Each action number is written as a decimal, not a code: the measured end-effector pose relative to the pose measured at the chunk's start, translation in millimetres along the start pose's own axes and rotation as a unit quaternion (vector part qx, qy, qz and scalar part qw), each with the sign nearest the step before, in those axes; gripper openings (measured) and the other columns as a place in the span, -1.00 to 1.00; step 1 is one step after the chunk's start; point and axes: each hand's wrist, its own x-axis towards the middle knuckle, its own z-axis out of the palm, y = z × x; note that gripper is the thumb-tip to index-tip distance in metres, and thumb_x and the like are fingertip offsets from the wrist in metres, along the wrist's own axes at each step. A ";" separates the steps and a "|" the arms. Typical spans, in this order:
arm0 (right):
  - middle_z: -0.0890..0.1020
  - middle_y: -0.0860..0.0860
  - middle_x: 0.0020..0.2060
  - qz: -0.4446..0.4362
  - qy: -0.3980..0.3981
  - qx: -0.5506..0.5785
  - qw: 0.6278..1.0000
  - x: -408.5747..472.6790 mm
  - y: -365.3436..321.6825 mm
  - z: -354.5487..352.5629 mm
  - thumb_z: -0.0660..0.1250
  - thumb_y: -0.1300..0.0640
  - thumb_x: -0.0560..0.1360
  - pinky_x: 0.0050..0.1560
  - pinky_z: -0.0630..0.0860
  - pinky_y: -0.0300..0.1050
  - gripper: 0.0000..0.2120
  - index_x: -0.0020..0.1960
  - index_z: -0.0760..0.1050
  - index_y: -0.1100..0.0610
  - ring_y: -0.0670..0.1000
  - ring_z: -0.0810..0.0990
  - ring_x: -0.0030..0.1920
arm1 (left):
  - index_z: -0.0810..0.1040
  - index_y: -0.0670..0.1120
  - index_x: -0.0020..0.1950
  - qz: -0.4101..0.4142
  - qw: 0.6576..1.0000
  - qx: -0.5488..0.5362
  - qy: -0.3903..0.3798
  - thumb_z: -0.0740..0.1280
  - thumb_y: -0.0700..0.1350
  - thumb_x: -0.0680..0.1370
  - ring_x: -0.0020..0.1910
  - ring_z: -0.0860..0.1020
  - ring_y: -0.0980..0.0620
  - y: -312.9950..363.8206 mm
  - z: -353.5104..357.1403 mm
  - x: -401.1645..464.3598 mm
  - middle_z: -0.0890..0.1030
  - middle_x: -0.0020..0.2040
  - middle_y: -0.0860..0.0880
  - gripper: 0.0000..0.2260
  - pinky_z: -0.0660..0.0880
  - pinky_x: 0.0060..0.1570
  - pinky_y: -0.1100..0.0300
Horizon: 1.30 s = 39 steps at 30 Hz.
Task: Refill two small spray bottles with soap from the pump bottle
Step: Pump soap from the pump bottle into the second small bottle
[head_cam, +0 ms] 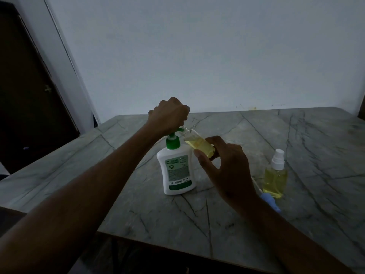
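Head view: we are counting one pump bottle point(177, 171) under our left hand point(169, 113), its grip curled on the pump; two spray bottles: one point(199, 145) pinched in our right hand point(225, 167), one point(275, 175) standing at three o'clock on the tabletop point(296, 214).

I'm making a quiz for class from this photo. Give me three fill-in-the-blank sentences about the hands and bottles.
1. The left hand presses on the ____ bottle's green head.
2. The right hand holds a tilted, uncapped bottle of ____ liquid at the nozzle.
3. The capped spray bottle stands on the ____.

Missing words: pump; yellow; table
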 end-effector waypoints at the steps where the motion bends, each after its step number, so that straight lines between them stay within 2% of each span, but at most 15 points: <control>1: 0.66 -0.09 -0.18 0.001 -0.002 0.001 1.000 0.0 0.0 -0.1 0.24 -0.23 0.60 0.12 0.44 -0.10 -0.60 0.18 0.56 0.07 -0.15 0.57 -0.22 | 0.68 -0.16 0.00 0.003 1.000 0.001 -0.002 0.22 0.00 0.49 -0.03 0.70 -0.07 -0.2 -1.1 0.3 0.74 -0.10 -0.02 -0.67 0.57 0.25 -0.22; 4: 0.66 -0.08 -0.18 0.004 -0.005 0.000 1.000 -0.7 0.2 -0.1 0.25 -0.23 0.60 0.11 0.43 -0.11 -0.61 0.18 0.55 0.06 -0.12 0.59 -0.21 | 0.69 -0.17 0.01 -0.007 1.000 -0.012 0.008 0.23 0.01 0.47 -0.02 0.71 -0.07 -2.0 -4.4 3.9 0.75 -0.10 -0.03 -0.65 0.55 0.27 -0.22; 9: 0.66 -0.09 -0.19 0.005 -0.001 -0.001 1.000 -0.3 -1.2 0.6 0.24 -0.22 0.60 0.10 0.36 -0.17 -0.61 0.17 0.56 0.07 -0.18 0.55 -0.23 | 0.69 -0.18 0.01 0.006 1.000 0.008 -0.011 0.26 -0.09 0.60 0.01 0.70 -0.09 -2.7 0.9 5.8 0.75 -0.08 -0.04 -0.76 0.57 0.26 -0.24; 12: 0.65 -0.10 -0.18 0.004 -0.003 0.000 1.000 -0.4 -0.6 0.0 0.26 -0.21 0.61 0.10 0.35 -0.19 -0.64 0.17 0.56 0.06 -0.20 0.53 -0.23 | 0.69 -0.15 -0.04 0.000 1.000 -0.001 -0.012 0.19 0.03 0.40 0.00 0.70 -0.10 0.2 0.3 0.3 0.75 -0.11 -0.02 -0.62 0.56 0.26 -0.23; 15: 0.63 -0.12 -0.19 0.005 0.001 -0.001 1.000 0.6 -0.5 -0.1 0.25 -0.22 0.60 0.10 0.36 -0.18 -0.63 0.17 0.55 0.05 -0.21 0.51 -0.23 | 0.68 -0.14 -0.04 0.001 1.000 -0.003 -0.013 0.15 0.04 0.35 0.00 0.70 -0.11 3.4 -1.8 -3.4 0.74 -0.12 -0.02 -0.57 0.56 0.27 -0.23; 17: 0.64 -0.12 -0.19 0.004 0.003 0.001 1.000 0.7 -0.6 0.0 0.25 -0.22 0.60 0.10 0.37 -0.17 -0.63 0.16 0.56 0.06 -0.22 0.51 -0.24 | 0.68 -0.16 -0.02 0.000 1.000 -0.012 -0.012 0.18 0.04 0.40 0.01 0.70 -0.11 3.3 -3.3 -3.3 0.74 -0.10 -0.03 -0.60 0.55 0.27 -0.24; 20: 0.66 -0.09 -0.18 0.003 -0.003 0.002 1.000 0.6 -0.1 0.6 0.25 -0.22 0.60 0.10 0.42 -0.13 -0.62 0.17 0.55 0.06 -0.16 0.56 -0.23 | 0.68 -0.18 0.01 0.007 1.000 0.002 -0.010 0.25 -0.08 0.60 -0.01 0.70 -0.08 0.9 -3.2 1.6 0.74 -0.10 -0.03 -0.75 0.56 0.26 -0.26; 24: 0.67 -0.09 -0.18 0.003 -0.006 0.002 1.000 1.0 -0.1 0.2 0.25 -0.22 0.61 0.10 0.38 -0.19 -0.62 0.17 0.56 0.06 -0.16 0.59 -0.22 | 0.69 -0.15 -0.01 0.017 1.000 0.011 -0.010 0.21 -0.01 0.50 -0.02 0.71 -0.06 -2.4 -2.9 5.0 0.74 -0.12 0.00 -0.68 0.58 0.24 -0.24; 26: 0.67 -0.09 -0.18 0.008 -0.009 0.005 1.000 1.1 -0.9 0.7 0.23 -0.24 0.60 0.09 0.35 -0.22 -0.60 0.17 0.56 0.07 -0.16 0.60 -0.22 | 0.69 -0.16 -0.01 0.028 0.999 0.019 -0.016 0.23 -0.06 0.56 -0.01 0.71 -0.09 -4.7 -1.2 6.3 0.75 -0.10 -0.02 -0.72 0.59 0.23 -0.23; 28: 0.68 -0.09 -0.18 0.012 -0.016 0.006 1.000 0.8 -1.2 1.8 0.22 -0.25 0.61 0.10 0.36 -0.20 -0.58 0.17 0.56 0.07 -0.14 0.61 -0.21 | 0.69 -0.18 0.01 0.026 0.999 0.016 -0.014 0.24 -0.16 0.63 0.03 0.71 -0.12 -7.7 0.6 8.6 0.75 -0.07 -0.05 -0.76 0.59 0.24 -0.23; 30: 0.68 -0.09 -0.19 0.010 -0.018 0.008 1.000 0.9 -1.2 2.0 0.22 -0.25 0.61 0.12 0.40 -0.16 -0.58 0.16 0.56 0.07 -0.14 0.62 -0.22 | 0.69 -0.19 0.02 0.016 1.000 0.011 -0.012 0.23 -0.18 0.64 0.04 0.70 -0.13 -8.1 1.4 8.9 0.75 -0.07 -0.06 -0.76 0.58 0.25 -0.24; 32: 0.67 -0.09 -0.19 0.008 -0.016 0.006 1.000 1.2 -1.1 1.8 0.22 -0.24 0.61 0.13 0.41 -0.14 -0.59 0.16 0.56 0.07 -0.13 0.62 -0.23 | 0.69 -0.19 0.02 0.013 1.000 0.008 -0.015 0.24 -0.14 0.62 0.04 0.70 -0.13 -6.1 0.8 7.3 0.75 -0.06 -0.06 -0.75 0.57 0.26 -0.25; 35: 0.67 -0.08 -0.19 0.011 -0.016 0.009 1.000 1.2 -1.2 1.1 0.22 -0.24 0.61 0.11 0.42 -0.12 -0.59 0.16 0.56 0.07 -0.10 0.63 -0.22 | 0.70 -0.17 0.00 0.008 1.000 -0.006 -0.013 0.21 0.00 0.48 0.02 0.71 -0.12 -1.7 -2.6 3.2 0.76 -0.08 -0.05 -0.65 0.56 0.28 -0.23; 39: 0.67 -0.07 -0.19 0.012 -0.014 0.003 1.000 0.2 -0.1 0.6 0.23 -0.24 0.60 0.09 0.39 -0.14 -0.59 0.16 0.56 0.07 -0.10 0.62 -0.21 | 0.70 -0.15 -0.02 0.008 1.000 -0.001 -0.009 0.18 0.04 0.41 -0.01 0.71 -0.09 -1.2 -5.6 3.8 0.75 -0.11 -0.02 -0.60 0.58 0.25 -0.22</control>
